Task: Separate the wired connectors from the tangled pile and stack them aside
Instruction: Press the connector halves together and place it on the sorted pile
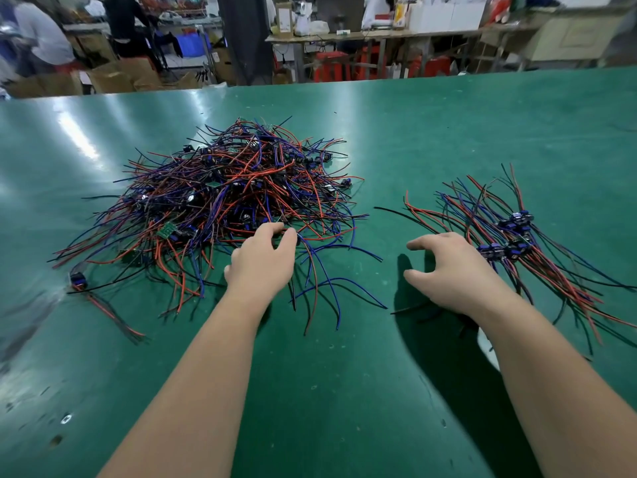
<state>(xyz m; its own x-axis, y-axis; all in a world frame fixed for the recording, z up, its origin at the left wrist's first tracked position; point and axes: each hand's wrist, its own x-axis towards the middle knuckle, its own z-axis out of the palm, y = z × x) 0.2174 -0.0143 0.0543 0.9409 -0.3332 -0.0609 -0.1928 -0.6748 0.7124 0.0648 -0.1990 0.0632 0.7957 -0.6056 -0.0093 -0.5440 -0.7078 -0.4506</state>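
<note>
a worker's left hand (pixel 263 260) reaches into the near edge of the pile (pixel 234 188) of red, blue and black wired connectors on a green table (pixel 344 391), thumb and fingers (pixel 272 231) curled together, pinching a wire (pixel 305 243). the right hand (pixel 451 267) sits near the right side, fingers (pixel 418 243) spread apart and holding nothing, just beside the stack (pixel 513 236) of sorted connectors. one stray connector (pixel 77 281) lies at the near left. boxes (pixel 113 77) and red stools (pixel 332 65) stand at the far side.

Green table (pixel 413 115): tangled wire pile (pixel 234 191) left, smaller connector stack (pixel 513 236) right.
</note>
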